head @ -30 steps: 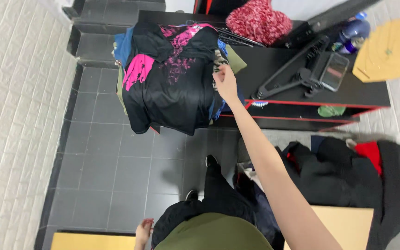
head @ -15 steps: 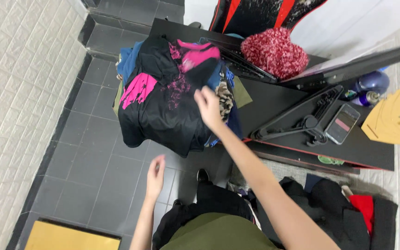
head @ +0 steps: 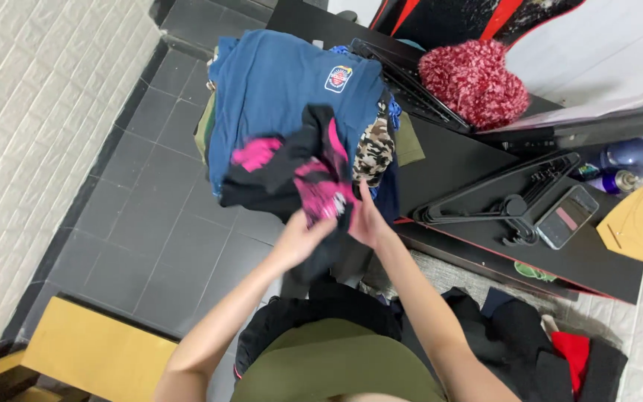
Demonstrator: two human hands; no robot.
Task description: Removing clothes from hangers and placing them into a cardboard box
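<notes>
Head view | left hand (head: 301, 240) and right hand (head: 366, 220) both closed on crumpled black-and-pink fabric garment (head: 295, 175) | above blue folded shirt (head: 284, 85) on black tabletop (head: 452, 160)

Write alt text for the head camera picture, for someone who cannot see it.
Seen from above, a person's left hand and right hand grip a black and pink garment over a blue shirt topping a clothes pile. Black hangers and a phone lie on the black table beside it.
</notes>
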